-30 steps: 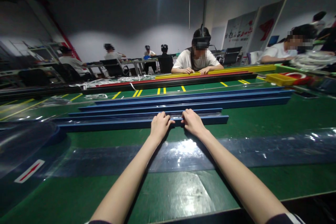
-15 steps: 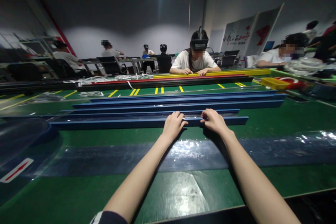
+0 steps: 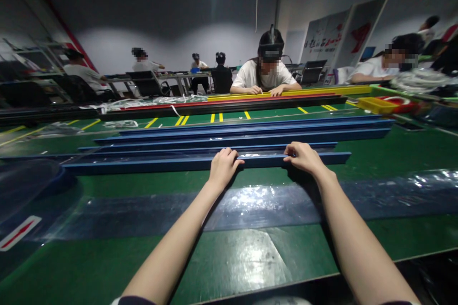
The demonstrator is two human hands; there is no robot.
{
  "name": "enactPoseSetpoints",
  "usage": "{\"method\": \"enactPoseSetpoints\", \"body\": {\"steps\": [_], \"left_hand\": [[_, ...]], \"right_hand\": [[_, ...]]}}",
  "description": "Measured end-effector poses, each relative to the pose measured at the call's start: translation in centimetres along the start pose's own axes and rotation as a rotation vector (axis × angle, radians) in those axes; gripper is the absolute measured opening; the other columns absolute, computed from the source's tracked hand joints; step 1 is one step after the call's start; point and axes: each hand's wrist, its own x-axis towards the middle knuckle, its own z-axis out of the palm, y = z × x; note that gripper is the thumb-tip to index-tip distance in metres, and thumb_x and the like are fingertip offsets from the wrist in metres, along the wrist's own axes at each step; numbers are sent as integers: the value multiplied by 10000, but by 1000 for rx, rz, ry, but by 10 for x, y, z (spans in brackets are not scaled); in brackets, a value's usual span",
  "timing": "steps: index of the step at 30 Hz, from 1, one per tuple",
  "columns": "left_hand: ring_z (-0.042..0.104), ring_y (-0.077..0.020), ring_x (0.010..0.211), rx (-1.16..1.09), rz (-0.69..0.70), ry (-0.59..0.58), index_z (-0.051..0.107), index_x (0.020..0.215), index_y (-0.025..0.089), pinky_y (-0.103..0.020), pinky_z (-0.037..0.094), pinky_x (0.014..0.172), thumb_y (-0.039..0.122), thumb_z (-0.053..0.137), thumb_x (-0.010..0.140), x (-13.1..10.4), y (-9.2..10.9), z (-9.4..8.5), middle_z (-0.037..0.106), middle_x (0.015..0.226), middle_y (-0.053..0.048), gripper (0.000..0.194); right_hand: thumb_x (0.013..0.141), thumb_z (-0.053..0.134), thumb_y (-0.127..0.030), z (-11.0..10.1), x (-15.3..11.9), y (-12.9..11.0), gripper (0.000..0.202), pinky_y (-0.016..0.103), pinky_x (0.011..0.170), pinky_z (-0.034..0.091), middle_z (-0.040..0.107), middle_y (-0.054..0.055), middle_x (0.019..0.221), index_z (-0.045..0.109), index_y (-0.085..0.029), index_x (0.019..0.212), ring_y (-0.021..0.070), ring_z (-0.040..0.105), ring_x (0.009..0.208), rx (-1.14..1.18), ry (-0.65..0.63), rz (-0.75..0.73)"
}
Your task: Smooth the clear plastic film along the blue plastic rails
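A long blue channel-shaped profile point(image 3: 171, 165) lies crosswise before me, with clear plastic strip point(image 3: 263, 154) showing along its inside. My left hand point(image 3: 224, 166) is closed over its near wall, fingers on top and thumb pointing right along the edge. Farther right, my right hand point(image 3: 305, 157) pinches the same wall with curled fingers. The bare near wall shows between the two hands. Whether either hand also grips the clear strip is hidden by the fingers.
More blue profiles point(image 3: 250, 137) lie parallel behind. Wide transparent film point(image 3: 265, 207) runs across the green table point(image 3: 246, 267) from a coil point(image 3: 32, 186) at left. Opposite, a co-worker point(image 3: 265, 71) leans over a yellow profile point(image 3: 332, 90). A yellow bin point(image 3: 375, 105) stands at right.
My hands have moved apart along the profile, the left one leftward and the right one rightward. The profile's right end appears farther right. The view has tipped slightly downward.
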Motion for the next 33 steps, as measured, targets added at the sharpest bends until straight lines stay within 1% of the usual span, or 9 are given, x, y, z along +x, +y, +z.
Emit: {"method": "enactPoseSetpoints", "body": {"steps": [6,16,20,23,26,29,31,33], "left_hand": [[531,-180,846,0,-8,-6,614,815,195,-279,391,719,402,535,846,2,5,3,596,857,-35,224],[530,-181,844,16,-20,-20,606,822,190,-275,389,712,430,527,846,2,3,5,588,854,-37,254],[529,-184,845,39,-20,-27,599,824,186,-278,386,713,441,526,842,2,3,5,588,858,-39,266],[520,-190,852,35,-11,-15,595,831,185,-288,385,731,431,521,847,1,3,8,584,869,-46,258],[509,-195,866,20,-1,9,593,836,187,-298,378,748,426,514,853,-1,2,11,577,877,-52,253],[504,-201,876,20,7,27,589,843,188,-303,370,745,434,497,860,-3,2,14,574,887,-59,264],[502,-202,878,28,16,34,586,852,189,-306,363,740,439,486,864,-4,2,16,576,897,-62,270],[501,-204,875,48,26,40,582,860,189,-308,354,737,442,471,870,-5,2,17,582,906,-63,276]], "right_hand": [[704,608,-261,-1,-1,5,88,223,566,327,629,17,813,636,-209,768,135,536,730,-5,1,8],[688,627,-269,0,1,10,101,229,612,365,643,24,807,654,-207,763,143,554,733,44,-2,19],[700,611,-267,2,2,11,96,238,639,371,636,31,805,637,-199,763,146,547,734,43,-21,5],[713,592,-269,6,1,8,109,257,674,373,626,48,820,610,-185,780,161,533,764,1,-21,-32],[728,591,-337,11,1,-3,185,290,721,369,619,60,865,593,-182,830,188,520,821,-30,8,-101],[761,573,-418,17,-1,-23,250,306,739,365,608,54,870,581,-188,860,197,510,839,-1,56,-183],[781,569,-419,23,-3,-41,255,307,743,361,605,61,908,571,-189,890,205,503,867,4,95,-247],[811,551,-377,31,-6,-58,237,309,755,350,599,83,983,560,-181,945,217,492,916,-38,116,-309]]}}
